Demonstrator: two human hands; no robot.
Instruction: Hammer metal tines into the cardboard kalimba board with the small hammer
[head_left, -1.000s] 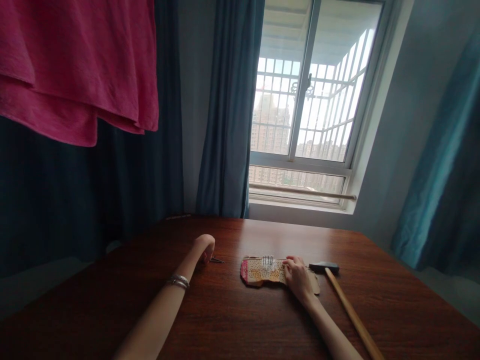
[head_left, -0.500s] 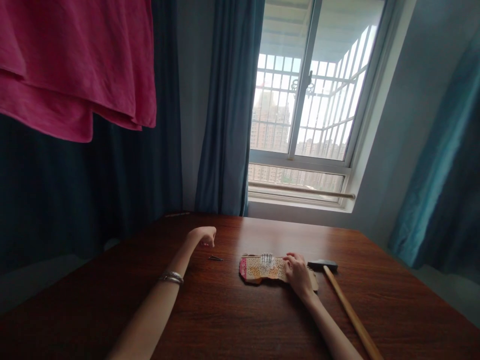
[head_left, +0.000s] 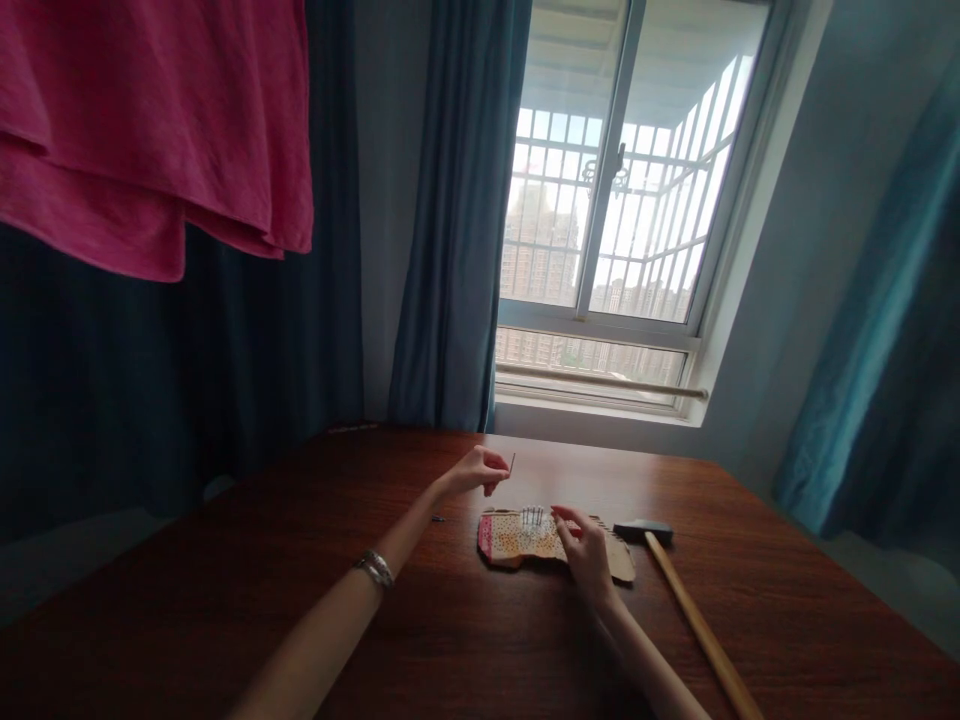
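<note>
My left hand [head_left: 478, 472] is raised above the table, with a thin nail [head_left: 512, 464] pinched upright between thumb and fingertips. To its lower right lies a torn piece of cardboard [head_left: 514, 545], speckled with a pink end. Several nails [head_left: 532, 516] stand upright in a row on the cardboard. My right hand [head_left: 585, 548] hovers over the cardboard just right of that row, its thumb and index finger bent and slightly apart, with nothing visible in them. A small dark nail [head_left: 438, 519] lies on the table below my left wrist.
A hammer with a dark head [head_left: 651, 531] and long wooden handle [head_left: 701, 625] rests right of the cardboard on the brown wooden table [head_left: 450, 640]. Behind are a blue curtain [head_left: 450, 250] and a barred window [head_left: 585, 310]. A pink cloth [head_left: 165, 130] hangs at upper left.
My left hand has moved right and up from beside the loose nails, now carrying one nail. My right hand has lifted and shifted slightly left toward the standing nails.
</note>
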